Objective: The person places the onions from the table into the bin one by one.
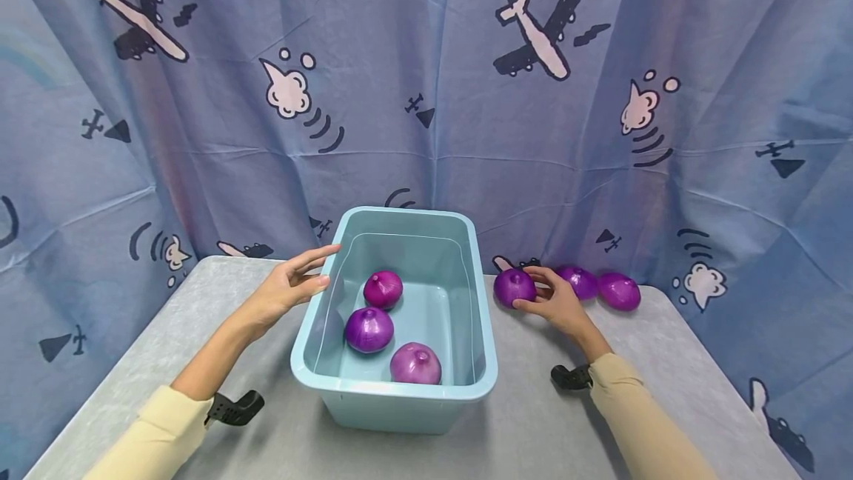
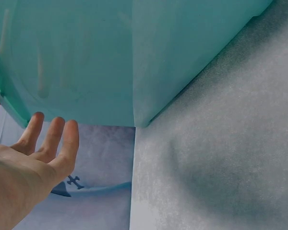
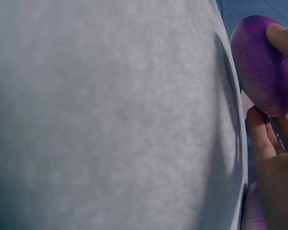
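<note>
My right hand [image 1: 552, 301] holds a red onion [image 1: 514, 287] between thumb and fingers, to the right of the bin. In the right wrist view, the thumb lies on one side of this onion [image 3: 261, 67] and the fingertips on another. My left hand [image 1: 283, 295] is at the left rim of the light blue plastic bin [image 1: 393, 390], its fingers loosely extended. The left wrist view has those fingers [image 2: 53, 139] beside the bin's outer wall; firm contact is hard to judge. Inside the bin lie three red onions: one at the back [image 1: 383, 290], one mid-left [image 1: 369, 330], and a paler one in front [image 1: 416, 364].
Two more red onions, one partly behind my right hand [image 1: 578, 282] and one farther right [image 1: 619, 292], lie at the table's back edge. The grey table [image 1: 540, 435] bears the bin. A blue curtain [image 1: 400, 58] with printed airplanes hangs right behind.
</note>
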The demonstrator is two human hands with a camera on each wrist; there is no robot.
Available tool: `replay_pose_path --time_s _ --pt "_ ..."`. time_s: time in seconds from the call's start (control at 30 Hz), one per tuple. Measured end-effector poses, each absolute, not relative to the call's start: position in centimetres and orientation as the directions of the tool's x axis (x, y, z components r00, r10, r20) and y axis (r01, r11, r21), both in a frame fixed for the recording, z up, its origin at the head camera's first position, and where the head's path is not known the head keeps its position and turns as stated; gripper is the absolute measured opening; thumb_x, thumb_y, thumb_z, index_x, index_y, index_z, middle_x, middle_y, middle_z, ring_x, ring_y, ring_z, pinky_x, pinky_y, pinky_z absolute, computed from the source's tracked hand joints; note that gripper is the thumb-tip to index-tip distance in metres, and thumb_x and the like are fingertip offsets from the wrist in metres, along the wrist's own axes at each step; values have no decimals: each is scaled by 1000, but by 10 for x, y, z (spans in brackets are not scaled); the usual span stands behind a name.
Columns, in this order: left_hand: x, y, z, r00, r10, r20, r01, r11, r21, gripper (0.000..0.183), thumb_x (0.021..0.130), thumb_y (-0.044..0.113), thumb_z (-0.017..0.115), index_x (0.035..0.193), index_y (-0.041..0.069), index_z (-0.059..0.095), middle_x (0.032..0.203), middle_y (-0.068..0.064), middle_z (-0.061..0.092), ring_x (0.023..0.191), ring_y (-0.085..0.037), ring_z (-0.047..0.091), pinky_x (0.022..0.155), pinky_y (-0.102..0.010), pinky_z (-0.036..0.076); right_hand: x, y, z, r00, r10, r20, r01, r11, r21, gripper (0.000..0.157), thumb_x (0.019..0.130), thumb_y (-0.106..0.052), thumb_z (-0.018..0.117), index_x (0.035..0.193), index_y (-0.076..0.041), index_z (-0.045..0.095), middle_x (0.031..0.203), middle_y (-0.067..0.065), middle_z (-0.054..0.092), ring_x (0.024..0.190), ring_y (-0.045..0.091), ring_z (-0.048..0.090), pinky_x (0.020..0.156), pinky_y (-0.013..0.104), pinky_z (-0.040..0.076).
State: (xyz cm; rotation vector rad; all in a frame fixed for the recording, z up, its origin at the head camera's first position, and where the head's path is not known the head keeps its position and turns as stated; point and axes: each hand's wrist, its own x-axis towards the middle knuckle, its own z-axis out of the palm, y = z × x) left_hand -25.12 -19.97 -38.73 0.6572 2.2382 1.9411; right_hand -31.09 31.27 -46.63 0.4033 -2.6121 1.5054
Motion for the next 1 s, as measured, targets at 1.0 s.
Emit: replay_pose_path --time_s 1.0 --pt "-251 -201 -385 -909 376 178 243 133 961 57 100 20 66 154 17 47 151 -18 43 126 -33 54 95 -46 49 -265 330 -434 -954 -143 264 -299 379 -876 66 87 -9 83 144 0 51 140 23 52 120 11 53 97 17 43"
